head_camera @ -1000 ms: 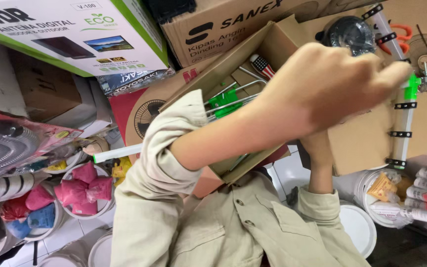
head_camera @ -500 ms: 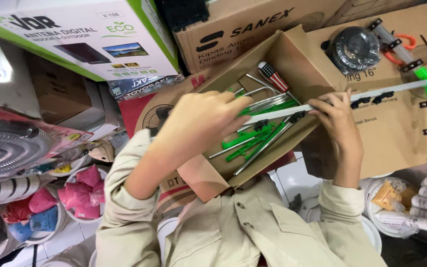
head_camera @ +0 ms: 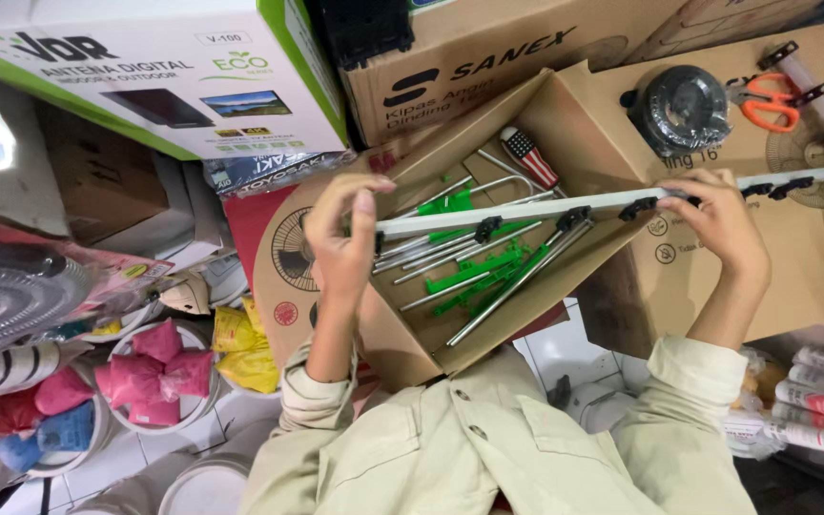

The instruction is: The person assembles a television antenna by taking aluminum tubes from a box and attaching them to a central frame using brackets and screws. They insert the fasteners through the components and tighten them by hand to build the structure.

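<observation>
Two hands grip one long white metal bar [head_camera: 526, 203] in the head view, and we hold it level across the mouth of an open cardboard box [head_camera: 584, 105]. Our left hand [head_camera: 343, 243] has its fingers clamped around the bar's end, over the box's left edge. Our right hand [head_camera: 722, 224] has its fingers curled over the bar just past the box's right wall, beside small black clips [head_camera: 641, 205] fixed along it. Inside the box, under the bar, lie thin metal rods [head_camera: 503, 286] with green plastic fittings [head_camera: 474, 272] and a screwdriver [head_camera: 529, 157] with a striped handle. Right of the box, on another carton, we see a coil of black cable [head_camera: 684, 110] and orange-handled scissors [head_camera: 765, 100]. Left of the box, bowls hold pink and yellow packets [head_camera: 159, 377].
</observation>
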